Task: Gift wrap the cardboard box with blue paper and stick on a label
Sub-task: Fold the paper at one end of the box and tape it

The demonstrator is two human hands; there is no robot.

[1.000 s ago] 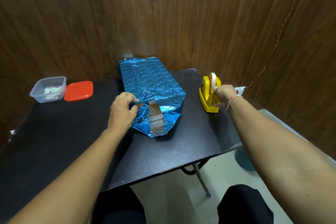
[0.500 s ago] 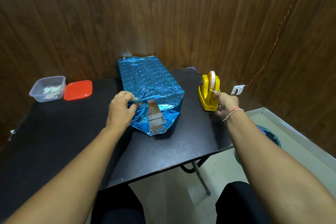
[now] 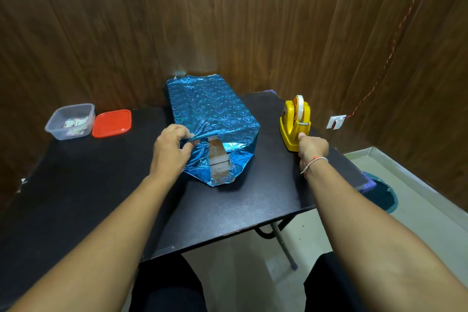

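On the black table (image 3: 76,197) the left hand (image 3: 170,151) still pinches a folded flap of the blue paper (image 3: 210,111) at the near end of the box (image 3: 217,153), where bare cardboard shows between the flaps. The right hand (image 3: 312,149) has drawn back a little from the yellow tape dispenser (image 3: 293,121); its fingers are curled, thumb at the base, but whether it holds tape I cannot tell. Far left sit a clear tub (image 3: 71,120) and its red lid (image 3: 112,123).

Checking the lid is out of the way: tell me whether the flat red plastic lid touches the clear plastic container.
Cannot tell. In the head view the red lid lies right beside the clear container, edges meeting in the image with no plain gap or contact.
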